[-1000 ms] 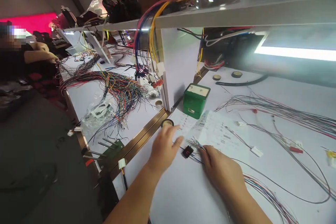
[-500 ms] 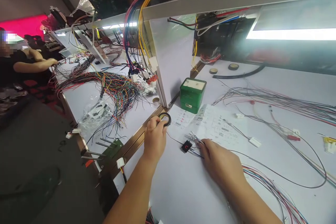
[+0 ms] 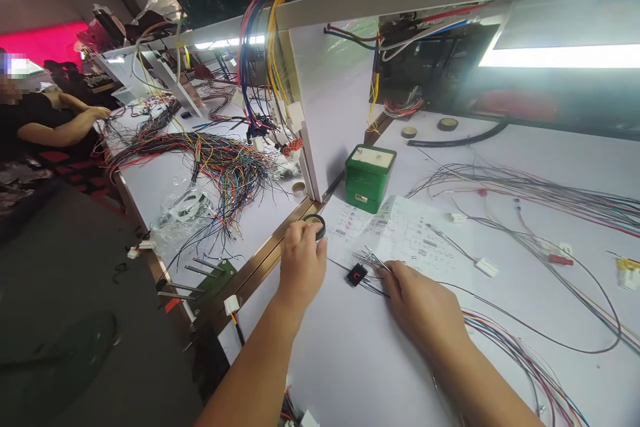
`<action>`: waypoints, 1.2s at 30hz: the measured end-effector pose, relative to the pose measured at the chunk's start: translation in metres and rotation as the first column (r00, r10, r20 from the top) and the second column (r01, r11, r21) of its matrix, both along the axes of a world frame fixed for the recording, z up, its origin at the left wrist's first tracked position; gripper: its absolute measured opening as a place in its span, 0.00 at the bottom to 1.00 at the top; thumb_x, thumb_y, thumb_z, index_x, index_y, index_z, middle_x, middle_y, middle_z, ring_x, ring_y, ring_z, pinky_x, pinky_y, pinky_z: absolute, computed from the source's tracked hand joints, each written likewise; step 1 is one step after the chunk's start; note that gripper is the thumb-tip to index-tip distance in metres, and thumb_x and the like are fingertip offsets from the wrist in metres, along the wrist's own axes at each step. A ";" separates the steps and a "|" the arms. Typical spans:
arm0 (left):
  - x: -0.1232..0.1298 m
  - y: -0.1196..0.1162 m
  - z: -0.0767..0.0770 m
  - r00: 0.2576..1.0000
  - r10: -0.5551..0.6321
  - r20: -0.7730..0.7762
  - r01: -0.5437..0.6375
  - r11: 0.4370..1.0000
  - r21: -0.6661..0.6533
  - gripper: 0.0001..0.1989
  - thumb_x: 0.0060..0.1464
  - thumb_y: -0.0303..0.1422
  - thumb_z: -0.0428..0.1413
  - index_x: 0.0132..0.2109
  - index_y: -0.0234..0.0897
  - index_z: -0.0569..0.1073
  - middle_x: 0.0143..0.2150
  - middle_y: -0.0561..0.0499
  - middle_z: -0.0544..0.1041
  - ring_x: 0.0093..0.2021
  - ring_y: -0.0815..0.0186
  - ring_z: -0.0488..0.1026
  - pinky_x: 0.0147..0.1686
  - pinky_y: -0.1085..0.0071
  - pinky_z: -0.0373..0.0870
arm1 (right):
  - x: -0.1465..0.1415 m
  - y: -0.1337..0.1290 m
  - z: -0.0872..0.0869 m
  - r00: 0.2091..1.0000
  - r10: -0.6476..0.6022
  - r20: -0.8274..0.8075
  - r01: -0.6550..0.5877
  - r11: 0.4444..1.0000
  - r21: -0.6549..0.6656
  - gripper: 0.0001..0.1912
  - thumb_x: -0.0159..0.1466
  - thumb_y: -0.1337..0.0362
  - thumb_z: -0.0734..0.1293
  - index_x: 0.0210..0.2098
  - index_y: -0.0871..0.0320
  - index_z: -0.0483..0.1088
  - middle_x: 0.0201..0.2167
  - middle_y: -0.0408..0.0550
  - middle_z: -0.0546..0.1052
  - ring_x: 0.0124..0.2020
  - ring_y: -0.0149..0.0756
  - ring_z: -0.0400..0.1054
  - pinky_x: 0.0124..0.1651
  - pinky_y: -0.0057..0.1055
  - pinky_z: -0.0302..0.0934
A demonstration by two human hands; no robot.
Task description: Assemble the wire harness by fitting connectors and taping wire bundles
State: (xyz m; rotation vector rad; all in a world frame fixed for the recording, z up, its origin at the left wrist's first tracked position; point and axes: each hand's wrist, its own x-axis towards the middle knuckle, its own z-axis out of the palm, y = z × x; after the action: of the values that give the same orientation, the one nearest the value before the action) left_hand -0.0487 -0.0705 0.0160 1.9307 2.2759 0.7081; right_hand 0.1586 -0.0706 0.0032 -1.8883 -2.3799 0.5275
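Wiring workshop, white bench [image 3: 345,360], heaped wires [image 3: 235,163], white connector [image 3: 487,267], black tape roll [image 3: 322,228], printed sheets [image 3: 425,237], perhaps wiring diagrams

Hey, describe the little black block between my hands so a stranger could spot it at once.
Find the green box by the upright white panel. Come nearer, past the printed sheets, to the white tabletop between the left hand and the right hand. The small black block lies beside the wires in the right hand, set apart from the white connectors by its red mark.

Tape roll [image 3: 322,223] partly behind fingers [image 3: 294,234]
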 end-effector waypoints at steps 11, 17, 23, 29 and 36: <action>0.030 -0.017 0.008 0.766 -0.201 0.610 0.420 0.876 -0.238 0.12 0.54 0.39 0.55 0.45 0.40 0.71 0.38 0.52 0.72 0.37 0.66 0.69 0.38 0.70 0.65 | 0.004 0.001 0.014 0.957 -0.092 -0.275 0.071 0.994 -0.087 0.14 0.68 0.54 0.53 0.35 0.51 0.65 0.29 0.43 0.75 0.29 0.39 0.67 0.29 0.31 0.52; 0.033 -0.018 0.010 0.517 0.094 0.851 0.464 0.805 -0.371 0.15 0.56 0.42 0.52 0.47 0.39 0.70 0.24 0.58 0.64 0.20 0.74 0.60 0.22 0.75 0.57 | 0.008 -0.006 0.034 0.733 -0.178 -0.657 0.031 0.973 -0.228 0.16 0.65 0.49 0.58 0.34 0.53 0.68 0.27 0.42 0.72 0.30 0.35 0.64 0.33 0.30 0.55; 0.036 -0.016 0.011 0.276 0.168 0.946 0.492 0.821 -0.289 0.15 0.55 0.43 0.54 0.36 0.35 0.67 0.29 0.56 0.65 0.18 0.80 0.54 0.20 0.77 0.49 | 0.004 -0.003 0.014 0.340 -0.508 -0.791 -0.147 0.802 -0.579 0.18 0.60 0.47 0.65 0.36 0.57 0.65 0.21 0.36 0.61 0.22 0.27 0.50 0.25 0.25 0.46; 0.038 -0.017 0.004 0.288 0.121 0.950 0.481 0.839 -0.253 0.18 0.58 0.48 0.50 0.41 0.36 0.68 0.35 0.54 0.68 0.19 0.80 0.56 0.20 0.76 0.51 | 0.005 -0.005 0.011 0.381 -0.489 -0.785 -0.173 0.796 -0.580 0.13 0.64 0.53 0.62 0.32 0.57 0.63 0.20 0.36 0.58 0.22 0.26 0.47 0.24 0.25 0.43; 0.038 -0.017 0.001 0.305 0.120 0.945 0.479 0.838 -0.261 0.19 0.58 0.48 0.49 0.39 0.36 0.68 0.34 0.53 0.69 0.19 0.79 0.57 0.21 0.76 0.52 | 0.004 -0.005 0.014 0.598 -0.381 -0.705 -0.128 0.823 -0.554 0.07 0.63 0.60 0.58 0.33 0.55 0.64 0.22 0.38 0.65 0.22 0.28 0.53 0.25 0.26 0.50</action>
State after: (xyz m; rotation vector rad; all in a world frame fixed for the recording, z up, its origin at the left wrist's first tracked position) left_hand -0.0109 -0.0880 0.0170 0.9669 1.2095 0.7807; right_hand 0.1626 -0.0760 0.0169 -1.4199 -1.5221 1.7739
